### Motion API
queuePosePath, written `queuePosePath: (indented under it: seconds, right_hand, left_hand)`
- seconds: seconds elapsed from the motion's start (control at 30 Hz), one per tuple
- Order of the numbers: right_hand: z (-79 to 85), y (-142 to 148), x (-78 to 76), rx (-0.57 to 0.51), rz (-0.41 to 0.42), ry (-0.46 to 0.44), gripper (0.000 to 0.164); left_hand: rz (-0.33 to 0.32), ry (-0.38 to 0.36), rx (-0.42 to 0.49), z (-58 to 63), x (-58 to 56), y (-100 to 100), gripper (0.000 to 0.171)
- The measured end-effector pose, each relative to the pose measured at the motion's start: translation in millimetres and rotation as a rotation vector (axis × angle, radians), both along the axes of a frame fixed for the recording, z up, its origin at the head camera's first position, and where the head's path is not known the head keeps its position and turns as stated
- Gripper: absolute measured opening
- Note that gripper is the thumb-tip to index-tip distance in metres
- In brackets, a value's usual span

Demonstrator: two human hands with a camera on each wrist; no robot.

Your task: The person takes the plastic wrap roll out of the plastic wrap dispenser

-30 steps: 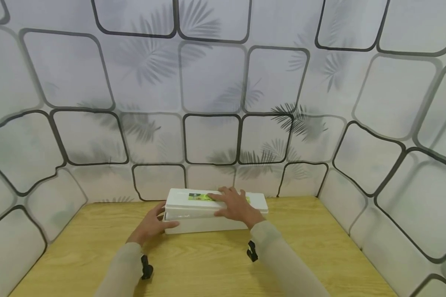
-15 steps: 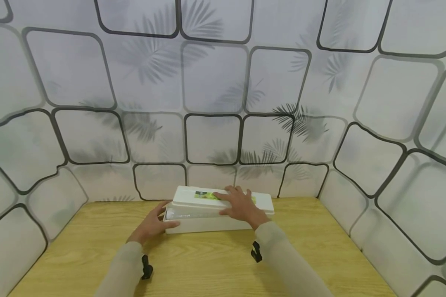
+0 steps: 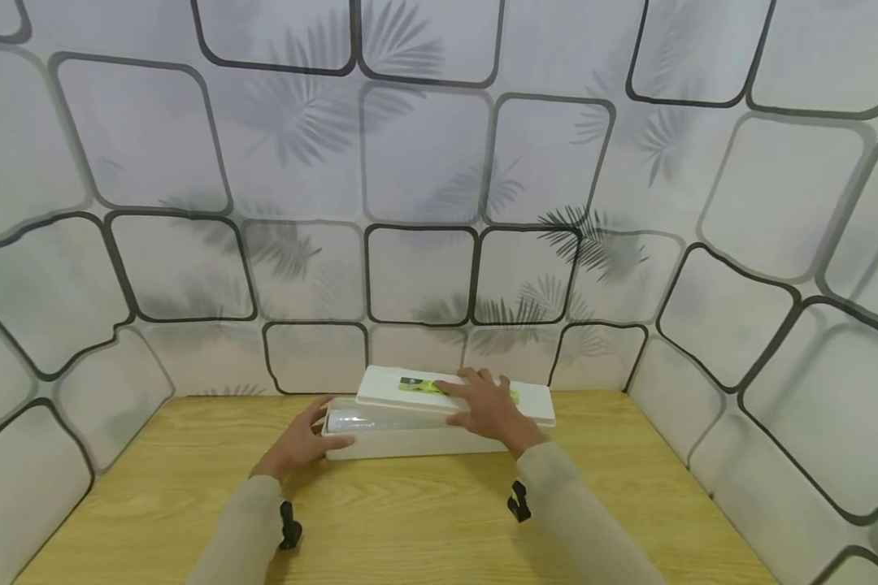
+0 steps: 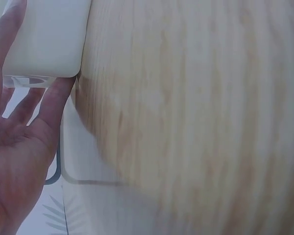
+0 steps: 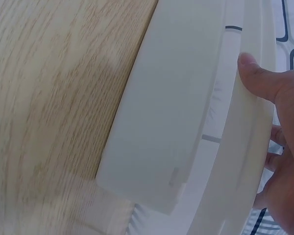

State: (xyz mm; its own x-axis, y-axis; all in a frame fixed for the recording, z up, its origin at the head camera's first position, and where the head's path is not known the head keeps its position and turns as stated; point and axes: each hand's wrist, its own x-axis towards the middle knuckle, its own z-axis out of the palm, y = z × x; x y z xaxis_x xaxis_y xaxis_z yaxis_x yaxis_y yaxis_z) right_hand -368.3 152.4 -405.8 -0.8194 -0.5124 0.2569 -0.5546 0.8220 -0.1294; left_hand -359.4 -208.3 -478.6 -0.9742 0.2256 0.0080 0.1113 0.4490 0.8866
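A long, narrow white box (image 3: 417, 444) stands on the table near the back wall. My left hand (image 3: 300, 443) grips its left end, thumb along the front side and fingers round behind. Over the box, my right hand (image 3: 486, 410) holds the white lid (image 3: 380, 392), which bears a yellow-green label (image 3: 415, 386). In the right wrist view, thumb and fingers span the lid (image 5: 240, 147), and a gap shows between it and the box (image 5: 157, 107). At the uncovered left part lies a shiny, clear-looking roll (image 3: 366, 419), partly hidden by the lid.
The light wood table (image 3: 402, 520) reaches back to a pale patterned curtain (image 3: 420, 276) that also encloses both sides. Each beige sleeve has a black band clip, one of them the right clip (image 3: 518, 501).
My right hand has moved the lid to the right and turned it askew, uncovering more of the box's left end and the roll. The left hand stays at the box's end.
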Motion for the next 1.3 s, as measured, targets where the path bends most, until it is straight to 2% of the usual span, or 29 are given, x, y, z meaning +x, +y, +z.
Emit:
queuePosePath:
  seconds: [0.37,0.67,1.03,1.3]
  right_hand:
    - [-3.4,16,0.6,-0.010,-0.024,0.029,0.065]
    - [-3.6,28,2.4,-0.011,-0.057,0.016,0.063]
    - [-4.1,47,3.8,-0.025,-0.064,0.050,0.065]
    - [-1.6,62,2.8,-0.027,-0.085,0.010,0.065]
  left_hand:
    - [-0.011,-0.001,0.022,0.3,1.0,-2,0.098]
    - [-0.023,-0.016,0.039,0.7,3.7,-3,0.104]
    - [-0.012,-0.025,0.026,-0.5,4.2,-2,0.105]
    - [-0.008,-0.025,0.014,2.0,4.9,-2,0.105]
